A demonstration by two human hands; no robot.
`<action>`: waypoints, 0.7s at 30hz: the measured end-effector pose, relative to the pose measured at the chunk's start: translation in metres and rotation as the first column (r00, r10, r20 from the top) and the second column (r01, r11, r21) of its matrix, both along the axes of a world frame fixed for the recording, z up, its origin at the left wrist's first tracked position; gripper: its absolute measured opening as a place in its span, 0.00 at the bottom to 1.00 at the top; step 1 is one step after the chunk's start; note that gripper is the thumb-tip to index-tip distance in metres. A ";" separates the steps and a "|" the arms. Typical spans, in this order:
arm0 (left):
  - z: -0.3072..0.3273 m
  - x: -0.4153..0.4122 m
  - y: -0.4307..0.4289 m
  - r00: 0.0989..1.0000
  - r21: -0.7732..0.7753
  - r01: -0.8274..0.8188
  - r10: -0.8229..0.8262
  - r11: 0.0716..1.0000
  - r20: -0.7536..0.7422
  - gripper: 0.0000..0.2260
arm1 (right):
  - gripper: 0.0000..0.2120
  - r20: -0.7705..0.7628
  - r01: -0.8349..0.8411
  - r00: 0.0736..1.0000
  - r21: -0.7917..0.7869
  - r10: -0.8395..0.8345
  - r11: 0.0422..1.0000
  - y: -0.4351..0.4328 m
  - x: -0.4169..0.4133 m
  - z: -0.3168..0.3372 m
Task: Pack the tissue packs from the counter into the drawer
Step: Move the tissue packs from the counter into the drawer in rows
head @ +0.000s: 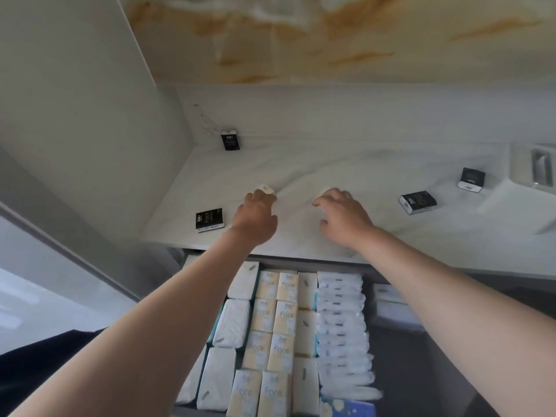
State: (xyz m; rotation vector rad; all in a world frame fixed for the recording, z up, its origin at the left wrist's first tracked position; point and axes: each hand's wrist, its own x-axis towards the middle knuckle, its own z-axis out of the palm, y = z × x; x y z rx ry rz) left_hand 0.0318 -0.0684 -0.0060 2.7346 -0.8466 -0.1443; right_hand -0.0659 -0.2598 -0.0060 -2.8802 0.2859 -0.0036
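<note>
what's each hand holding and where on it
Left hand grips a cream tissue pack by its near end; right hand touches another cream pack, grip unclear.

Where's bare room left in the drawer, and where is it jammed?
Bare dark floor shows in the drawer right of the white wrapped row, below the pale packs near the counter edge; the right forearm hides part. Left and middle columns of Face packs are crammed edge to edge.
</note>
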 end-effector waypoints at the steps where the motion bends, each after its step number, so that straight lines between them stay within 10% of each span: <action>1: -0.003 0.006 -0.001 1.000 0.035 -0.022 0.022 0.999 -0.002 0.25 | 0.26 -0.011 0.004 1.000 -0.034 -0.005 0.999 -0.003 0.004 -0.004; 6: -0.017 0.026 0.004 0.998 0.167 -0.020 0.029 0.986 -0.051 0.32 | 0.30 -0.015 -0.043 0.999 -0.016 0.043 0.999 -0.004 0.012 -0.033; 12: -0.022 0.023 0.007 0.958 0.117 -0.031 -0.004 0.993 0.287 0.14 | 0.17 0.267 -0.111 0.962 0.209 0.052 0.972 0.021 0.015 -0.039; 21: -0.023 0.000 0.022 0.977 -0.173 -0.093 0.057 0.981 -0.203 0.27 | 0.10 0.139 -0.020 0.990 0.315 -0.025 0.949 0.033 0.001 -0.032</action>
